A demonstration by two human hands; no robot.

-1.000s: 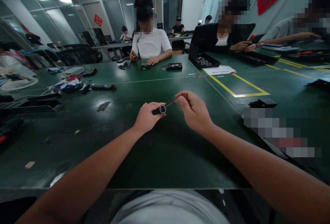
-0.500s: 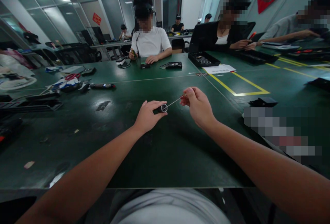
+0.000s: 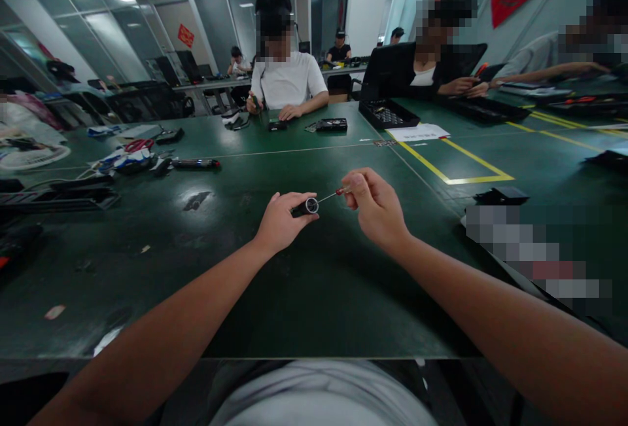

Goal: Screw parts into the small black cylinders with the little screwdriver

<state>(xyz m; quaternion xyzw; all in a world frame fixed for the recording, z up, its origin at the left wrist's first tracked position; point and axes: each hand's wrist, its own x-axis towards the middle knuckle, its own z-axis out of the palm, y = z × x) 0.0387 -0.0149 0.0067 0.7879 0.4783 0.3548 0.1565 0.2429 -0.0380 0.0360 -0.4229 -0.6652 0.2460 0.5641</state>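
Note:
My left hand [image 3: 280,220] is closed around a short black cylinder [image 3: 298,210], its silvery round end turned to the right. A screwdriver [image 3: 340,191] with a red, partly clear handle is pinched in my right hand [image 3: 377,207]. Its thin metal shaft slants down to the left and reaches the cylinder's open end. How deep the tip sits inside cannot be made out. Both hands are held above the green table [image 3: 314,295].
Across the table a person in a white shirt [image 3: 289,79] handles small parts. A black tray [image 3: 387,113] and white paper [image 3: 419,132] lie beyond my right hand. To the left are red-handled scissors [image 3: 139,145], a dark pen-like tool [image 3: 196,163] and a black rack [image 3: 59,197].
My right hand has shifted slightly and turned, so more of the red screwdriver handle shows and the shaft lies flatter. My left hand and the cylinder stay nearly still.

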